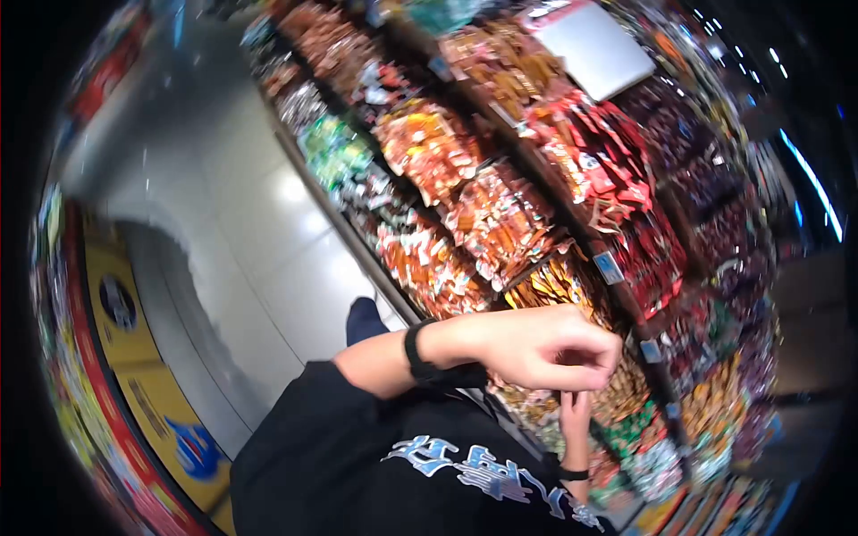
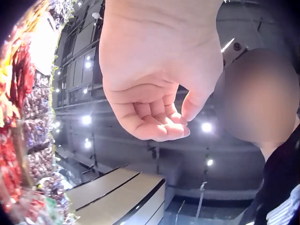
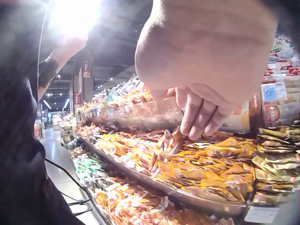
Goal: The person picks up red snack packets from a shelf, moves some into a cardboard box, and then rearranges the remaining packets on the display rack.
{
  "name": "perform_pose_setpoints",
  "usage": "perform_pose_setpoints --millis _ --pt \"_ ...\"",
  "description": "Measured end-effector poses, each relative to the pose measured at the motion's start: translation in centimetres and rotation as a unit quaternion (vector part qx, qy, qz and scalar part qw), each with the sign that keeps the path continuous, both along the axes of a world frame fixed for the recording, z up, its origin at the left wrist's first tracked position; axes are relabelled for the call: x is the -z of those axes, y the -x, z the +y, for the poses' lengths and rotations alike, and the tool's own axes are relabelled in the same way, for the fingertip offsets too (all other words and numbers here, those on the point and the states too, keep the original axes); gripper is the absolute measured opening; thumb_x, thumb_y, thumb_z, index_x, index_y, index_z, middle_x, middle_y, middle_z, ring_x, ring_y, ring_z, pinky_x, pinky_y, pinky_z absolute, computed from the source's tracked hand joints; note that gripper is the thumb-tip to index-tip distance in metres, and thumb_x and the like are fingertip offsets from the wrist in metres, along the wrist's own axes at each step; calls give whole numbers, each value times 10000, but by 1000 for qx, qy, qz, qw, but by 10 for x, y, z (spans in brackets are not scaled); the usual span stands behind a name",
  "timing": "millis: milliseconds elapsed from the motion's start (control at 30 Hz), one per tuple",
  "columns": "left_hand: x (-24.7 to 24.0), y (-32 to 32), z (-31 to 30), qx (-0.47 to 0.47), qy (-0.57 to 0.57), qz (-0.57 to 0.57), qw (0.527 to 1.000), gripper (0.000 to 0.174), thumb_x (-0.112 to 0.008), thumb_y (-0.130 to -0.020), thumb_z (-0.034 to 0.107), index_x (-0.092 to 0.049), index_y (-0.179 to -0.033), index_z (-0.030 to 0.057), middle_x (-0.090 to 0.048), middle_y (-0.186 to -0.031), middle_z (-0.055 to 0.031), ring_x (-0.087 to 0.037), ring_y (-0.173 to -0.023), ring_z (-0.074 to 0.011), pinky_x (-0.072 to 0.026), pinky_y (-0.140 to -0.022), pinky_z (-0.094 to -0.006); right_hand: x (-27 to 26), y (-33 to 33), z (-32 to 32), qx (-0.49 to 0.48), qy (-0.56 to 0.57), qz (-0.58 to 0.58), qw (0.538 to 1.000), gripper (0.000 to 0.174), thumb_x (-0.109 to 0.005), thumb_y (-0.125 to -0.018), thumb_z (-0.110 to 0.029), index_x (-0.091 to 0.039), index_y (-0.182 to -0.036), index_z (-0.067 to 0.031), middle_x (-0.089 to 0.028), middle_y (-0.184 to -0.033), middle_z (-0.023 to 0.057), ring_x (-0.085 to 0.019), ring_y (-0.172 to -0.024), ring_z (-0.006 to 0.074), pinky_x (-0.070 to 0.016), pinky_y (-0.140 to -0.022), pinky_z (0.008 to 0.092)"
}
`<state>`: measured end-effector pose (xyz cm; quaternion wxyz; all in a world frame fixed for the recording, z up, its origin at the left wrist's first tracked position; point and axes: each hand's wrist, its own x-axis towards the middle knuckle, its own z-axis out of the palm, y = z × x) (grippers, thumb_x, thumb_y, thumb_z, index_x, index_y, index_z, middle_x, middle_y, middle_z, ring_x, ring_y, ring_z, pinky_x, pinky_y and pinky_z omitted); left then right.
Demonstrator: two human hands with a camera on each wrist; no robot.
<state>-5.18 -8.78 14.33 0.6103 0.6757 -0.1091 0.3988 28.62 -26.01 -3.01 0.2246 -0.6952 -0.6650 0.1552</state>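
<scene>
In the head view my left hand (image 1: 536, 344), with a black band at its wrist, is raised over tiered bins of wrapped snack packets (image 1: 500, 223). Its fingers are loosely curled with nothing between them, and the left wrist view shows the palm and fingertips (image 2: 171, 132) bare. Lower in the head view, partly behind the left hand, my right hand (image 1: 576, 420) reaches to the bins. From the right wrist, its fingers (image 3: 199, 117) hang down, slightly bent, over a bin of yellow packets (image 3: 206, 171). A brownish packet (image 3: 174, 143) stands up right at the fingertips.
Red packets (image 1: 599, 170) fill the tier above, with a white panel (image 1: 594, 45) farther up. Price tags (image 1: 608, 266) line the tier edges. A tiled aisle floor (image 1: 241, 205) runs alongside, with a yellow-fronted display (image 1: 130, 330) opposite. A thin black cable (image 3: 70, 176) hangs beside the body.
</scene>
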Motion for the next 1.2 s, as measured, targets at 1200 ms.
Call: perform_pose_setpoints --millis 1200 --pt "113 250 232 -81 336 227 910 101 -511 -1022 84 -567 -1033 2 -642 -890 -100 -634 -817 -172 -521 -775 -311 -198 56 531 -40 -42 -222 973 525 -657 -771 -137 -580 -1274 -6 -643 -1223 217 -607 -1122 399 -492 -990 434"
